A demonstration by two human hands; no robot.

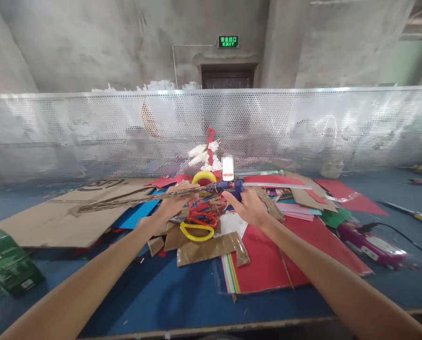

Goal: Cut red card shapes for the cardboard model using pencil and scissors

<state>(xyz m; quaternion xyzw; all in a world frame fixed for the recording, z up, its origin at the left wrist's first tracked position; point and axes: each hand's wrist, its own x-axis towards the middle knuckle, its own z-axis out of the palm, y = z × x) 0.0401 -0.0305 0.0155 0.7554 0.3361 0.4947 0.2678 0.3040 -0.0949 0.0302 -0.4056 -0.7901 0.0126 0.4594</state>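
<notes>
the right hand (249, 206) grips a blue glue gun (236, 188) by its handle, a clear glue stick (278, 185) jutting from its back. the left hand (177, 200) is closed on a cardboard piece (125, 200), held nearly edge-on above the middle of the bench (136, 307), the nozzle close to its right end. gluing looks to be under way; whether any glue is on cannot be told, and no finished joint shows. below lie cut cardboard strips (205, 250) and yellow-handled scissors (196, 232), so some cutting seems done. a red sheet (267, 264) lies toward the near edge, and a big cardboard sheet (51, 217), largely whole, toward the left edge.
</notes>
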